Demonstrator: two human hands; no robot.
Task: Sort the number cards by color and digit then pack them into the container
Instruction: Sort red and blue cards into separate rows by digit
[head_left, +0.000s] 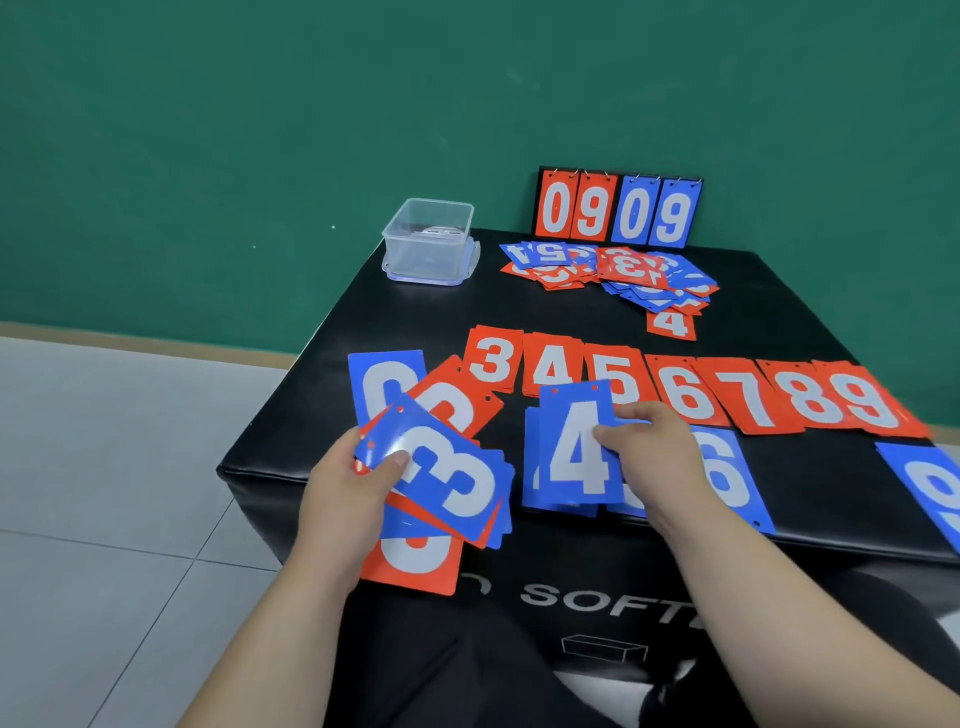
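My left hand (353, 473) grips a fanned stack of cards (447, 480) over the box's front left edge, a blue 3 on top. My right hand (644, 441) pinches a blue 4 card (574, 452) by its right edge, just above a blue pile. Red cards 3 to 9 lie in a row (685, 389) across the middle. A blue 6 (727, 467) lies beside my right hand, a blue 0 (376, 384) and a red card (457, 400) at the left. Unsorted cards lie heaped (613, 273) at the back. The clear container (428, 241) stands at the back left.
All of this rests on a black padded box (519, 312). A flip scoreboard (618, 210) reading 0909 stands at the box's far edge against the green wall. Another blue card (930, 488) lies at the right edge. A red card (415, 561) hangs over the front edge. Tiled floor lies to the left.
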